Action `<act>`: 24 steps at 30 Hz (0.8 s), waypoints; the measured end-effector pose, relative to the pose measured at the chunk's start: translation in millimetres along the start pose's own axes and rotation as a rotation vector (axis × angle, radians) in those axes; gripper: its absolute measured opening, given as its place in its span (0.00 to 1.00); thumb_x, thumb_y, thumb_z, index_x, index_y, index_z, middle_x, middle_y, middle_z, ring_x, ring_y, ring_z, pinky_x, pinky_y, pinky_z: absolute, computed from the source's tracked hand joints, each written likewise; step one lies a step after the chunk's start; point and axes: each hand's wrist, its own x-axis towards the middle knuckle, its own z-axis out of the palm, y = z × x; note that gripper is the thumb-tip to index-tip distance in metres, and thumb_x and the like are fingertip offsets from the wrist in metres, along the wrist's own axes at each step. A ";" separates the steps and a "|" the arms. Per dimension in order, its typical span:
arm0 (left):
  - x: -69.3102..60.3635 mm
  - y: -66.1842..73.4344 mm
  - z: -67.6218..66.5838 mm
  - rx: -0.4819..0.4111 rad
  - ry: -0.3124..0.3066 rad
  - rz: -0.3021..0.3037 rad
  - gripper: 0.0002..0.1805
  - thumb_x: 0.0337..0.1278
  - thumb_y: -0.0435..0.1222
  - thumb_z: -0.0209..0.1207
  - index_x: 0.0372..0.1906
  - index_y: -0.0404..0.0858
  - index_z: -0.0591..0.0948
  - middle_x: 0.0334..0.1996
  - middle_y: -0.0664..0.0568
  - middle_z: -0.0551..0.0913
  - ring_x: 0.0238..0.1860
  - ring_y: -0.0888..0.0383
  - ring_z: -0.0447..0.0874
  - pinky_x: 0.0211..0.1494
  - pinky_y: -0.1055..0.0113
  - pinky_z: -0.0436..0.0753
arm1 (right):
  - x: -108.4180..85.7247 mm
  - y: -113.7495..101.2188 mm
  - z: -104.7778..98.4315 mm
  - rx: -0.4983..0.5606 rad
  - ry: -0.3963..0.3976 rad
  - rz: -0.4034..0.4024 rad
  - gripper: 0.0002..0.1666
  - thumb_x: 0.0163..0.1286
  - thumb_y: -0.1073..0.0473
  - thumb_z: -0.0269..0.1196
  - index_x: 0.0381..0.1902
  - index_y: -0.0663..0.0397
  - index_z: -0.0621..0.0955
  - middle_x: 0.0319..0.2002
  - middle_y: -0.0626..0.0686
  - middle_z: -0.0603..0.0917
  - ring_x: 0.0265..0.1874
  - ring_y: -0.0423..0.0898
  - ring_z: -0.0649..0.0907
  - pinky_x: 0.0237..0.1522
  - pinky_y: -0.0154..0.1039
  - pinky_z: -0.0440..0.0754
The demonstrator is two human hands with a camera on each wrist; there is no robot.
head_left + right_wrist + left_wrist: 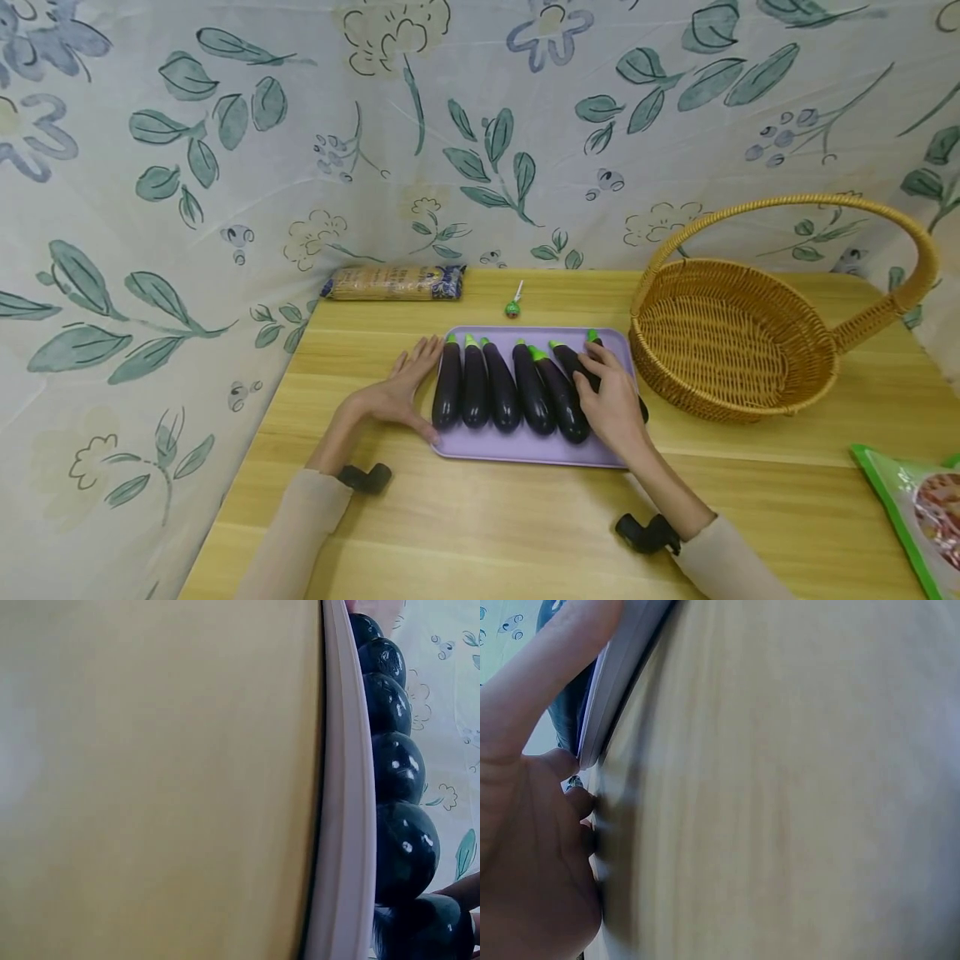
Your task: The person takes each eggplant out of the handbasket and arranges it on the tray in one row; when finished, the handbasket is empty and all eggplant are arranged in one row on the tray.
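Note:
A lilac tray (pixel 517 452) holds a row of dark purple eggplants (pixel 447 387) with green stem ends pointing away from me. My left hand (pixel 393 396) is at the tray's left side, fingers spread and thumb by the near left corner. In the left wrist view, the thumb (pixel 547 664) reaches toward the tray rim (pixel 615 682). With my right hand (pixel 611 400) I grip an eggplant (pixel 572 360) near the tray's right end; the hand partly hides it and its neighbour. The right wrist view has fingers (pixel 459 891) against the nearest eggplant (pixel 424 930).
A wicker basket (pixel 750 408) with a tall handle stands right of the tray. Behind the tray lie a green lollipop (pixel 513 309) and a packet of dry noodles (pixel 382 283). A green-edged bag (pixel 900 500) sits at the right table edge. A floral cloth (pixel 480 125) hangs behind.

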 end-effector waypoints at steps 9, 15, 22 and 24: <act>1.0 -0.1 2.0 0.007 0.005 0.006 0.86 0.29 0.56 0.84 0.84 0.38 0.32 0.84 0.42 0.24 0.84 0.41 0.18 0.84 0.37 0.26 | -0.1 3.0 -1.8 0.002 -0.012 -0.007 0.25 0.76 0.65 0.60 0.66 0.75 0.76 0.72 0.65 0.74 0.75 0.65 0.69 0.76 0.65 0.66; 0.3 -1.3 2.9 0.001 0.005 0.009 0.86 0.30 0.56 0.83 0.83 0.38 0.32 0.84 0.41 0.24 0.84 0.41 0.18 0.84 0.37 0.26 | 0.7 4.8 -1.7 -0.005 -0.026 -0.016 0.25 0.76 0.65 0.60 0.67 0.74 0.76 0.71 0.65 0.76 0.74 0.65 0.70 0.74 0.65 0.70; 0.6 -1.8 2.2 -0.003 0.007 0.011 0.86 0.30 0.56 0.84 0.84 0.38 0.32 0.84 0.42 0.24 0.84 0.41 0.18 0.84 0.37 0.26 | 2.1 2.5 -2.6 -0.036 -0.030 -0.045 0.23 0.76 0.66 0.59 0.65 0.71 0.79 0.68 0.67 0.78 0.70 0.67 0.74 0.72 0.67 0.70; 1.0 -2.4 2.4 -0.003 0.007 0.012 0.86 0.30 0.56 0.84 0.84 0.38 0.32 0.84 0.42 0.24 0.84 0.42 0.18 0.84 0.37 0.26 | 2.8 1.9 -2.5 -0.044 -0.031 -0.055 0.22 0.75 0.66 0.60 0.64 0.70 0.80 0.66 0.67 0.79 0.68 0.68 0.76 0.71 0.68 0.71</act>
